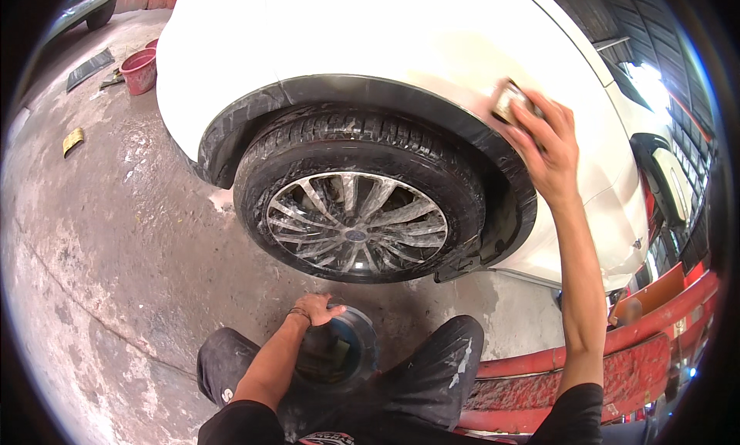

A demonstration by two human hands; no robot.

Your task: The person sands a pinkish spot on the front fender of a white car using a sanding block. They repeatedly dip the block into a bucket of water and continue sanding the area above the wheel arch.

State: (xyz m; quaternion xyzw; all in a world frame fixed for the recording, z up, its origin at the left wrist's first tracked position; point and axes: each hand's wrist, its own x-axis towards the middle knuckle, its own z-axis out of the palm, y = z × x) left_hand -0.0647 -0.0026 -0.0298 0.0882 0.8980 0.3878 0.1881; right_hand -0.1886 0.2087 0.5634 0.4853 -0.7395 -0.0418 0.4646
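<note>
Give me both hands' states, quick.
Left hand: open, resting on the rim of a blue bucket.
Right hand: closed on a sponge, pressed to the white car.

black sleeves, paint-flecked dark trousers (443, 368)

The only package-like thing is a round tub (339, 352) standing on the concrete floor between the person's knees, just below the car's wheel. It is dark with a blue rim and open at the top. Its inside is in shadow, and whether it bears a label cannot be told. The left hand (316, 308) rests on its far rim. A small white mark (226, 395), like a label, sits on the dark trouser leg at the left knee, too small to make out. A small round badge (355, 234) sits at the hub of the silver spoked wheel.
</note>
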